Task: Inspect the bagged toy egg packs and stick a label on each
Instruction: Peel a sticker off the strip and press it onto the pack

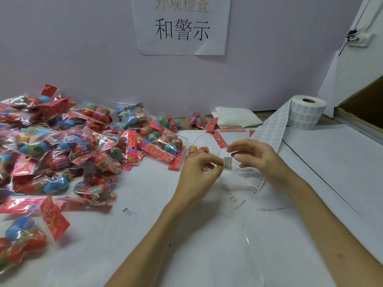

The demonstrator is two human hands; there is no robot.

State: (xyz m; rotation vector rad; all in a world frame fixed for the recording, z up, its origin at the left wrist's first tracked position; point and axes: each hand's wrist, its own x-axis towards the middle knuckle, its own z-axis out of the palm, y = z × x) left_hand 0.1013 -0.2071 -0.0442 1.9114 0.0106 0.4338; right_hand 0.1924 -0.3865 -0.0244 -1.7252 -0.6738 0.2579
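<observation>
Left hand [199,168] fingers [215,168] pinch a small label [227,163]; the right hand [257,158] curls at its other edge — grip unclear. One toy egg pack [200,150] lies behind the left hand on the surface [207,245] — label strip [269,131] beyond, pile of packs [62,146] leftward.

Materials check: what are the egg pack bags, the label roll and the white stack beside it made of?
Egg pack bags: clear glossy plastic film, by the glare and crinkles. Label roll: matte white paper labels on a cardboard-looking core. Peeled label pinched by left hand: same paper. White stack: soft matte folded sheets, tissue or cloth; cannot tell which.
</observation>
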